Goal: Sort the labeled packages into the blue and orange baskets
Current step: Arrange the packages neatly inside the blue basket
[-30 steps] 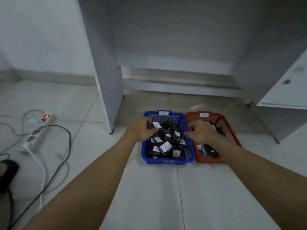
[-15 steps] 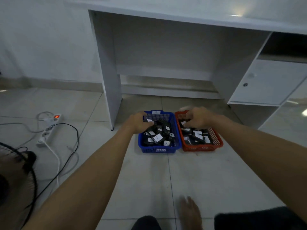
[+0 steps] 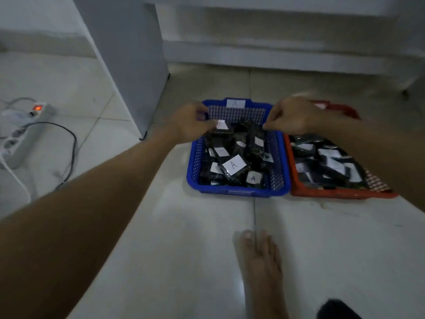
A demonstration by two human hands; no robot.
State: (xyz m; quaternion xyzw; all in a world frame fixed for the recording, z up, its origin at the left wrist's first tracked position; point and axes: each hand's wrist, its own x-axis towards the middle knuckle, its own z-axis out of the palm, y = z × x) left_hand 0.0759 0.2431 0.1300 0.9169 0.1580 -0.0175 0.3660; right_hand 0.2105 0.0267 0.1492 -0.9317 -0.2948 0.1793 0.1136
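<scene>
Blue plastic mesh forms the basket (image 3: pixel 238 191) in the middle of my view, packed with black packages (image 3: pixel 232 166) whose white labels read A where I can read them, and it sits on the pale tiled floor (image 3: pixel 184 226) touching the orange basket (image 3: pixel 340 193) on its right, which holds more labelled black packs too blurred for me to read. My left hand (image 3: pixel 188 124) is at the blue basket's far left corner with its fingers curled round the rim there, just beside a labelled pack. My right hand (image 3: pixel 289 116) is at the far right corner, fingertips pinched on the rim or on a pack's edge; I cannot tell which. Both baskets are full and no loose packages lie on the floor in view, so I judge the sorting is essentially finished and I am now handling the blue basket itself. The next move calls for an even two-handed lift or slide, kept level so nothing spills, and clear of the desk leg (image 3: pixel 128 65) to the left. My bare foot (image 3: pixel 259 261) is on the near floor, and a power strip (image 3: pixel 20 132) with cables lies far left.
</scene>
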